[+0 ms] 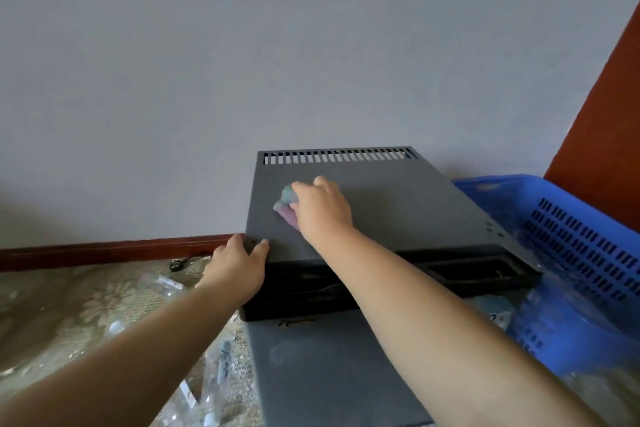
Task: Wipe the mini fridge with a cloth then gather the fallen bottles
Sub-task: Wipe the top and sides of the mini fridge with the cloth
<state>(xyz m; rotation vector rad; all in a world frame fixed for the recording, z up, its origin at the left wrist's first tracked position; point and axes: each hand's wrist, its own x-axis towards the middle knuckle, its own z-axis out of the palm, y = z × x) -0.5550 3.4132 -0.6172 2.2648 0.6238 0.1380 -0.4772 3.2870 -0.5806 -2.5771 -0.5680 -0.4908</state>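
The dark grey mini fridge [398, 204] stands against the wall, seen from above, with vent slots along its back edge. My right hand [322, 208] presses a small teal and pink cloth [286, 204] onto the fridge top near its left side. My left hand [239, 269] grips the fridge's front left corner, fingers over the edge. Clear plastic bottles lie on the floor to the left of the fridge: one [162, 284] near the baseboard, another [218, 367] close to the fridge's lower front.
A blue slotted plastic basket [588, 253] sits right of the fridge, touching it. A reddish-brown baseboard [104, 251] runs along the grey wall. A red-brown panel [609, 128] rises at far right. The floor has a patterned beige covering [69, 315].
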